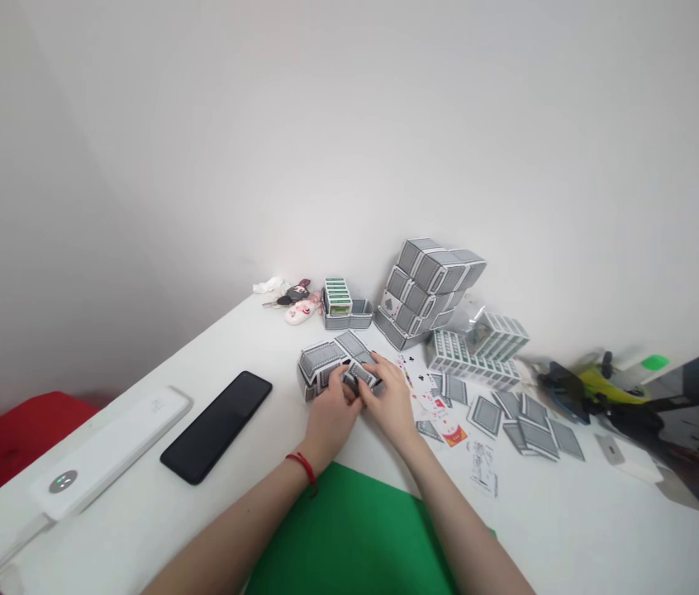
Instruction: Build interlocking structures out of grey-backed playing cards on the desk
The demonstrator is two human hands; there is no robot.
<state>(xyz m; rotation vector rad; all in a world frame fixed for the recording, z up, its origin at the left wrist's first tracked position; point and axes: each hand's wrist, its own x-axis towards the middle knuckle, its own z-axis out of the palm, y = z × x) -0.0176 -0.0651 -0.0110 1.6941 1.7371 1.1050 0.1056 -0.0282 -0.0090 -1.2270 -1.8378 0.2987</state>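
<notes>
A small block of folded playing cards [325,362], grey-backed, sits on the white table [157,496] in front of me. My left hand [330,413] grips its near side, fingers curled on the cards. My right hand [394,395] pinches a folded card [360,374] at the block's right end. Both hands touch each other over the block.
A taller stack of folded-card blocks [427,289] stands behind by the wall, with card packs [479,347] and loose cards [529,426] to the right. A black phone [216,426], a white power bank [107,453], keys [293,302] and a green sheet [355,537] lie around.
</notes>
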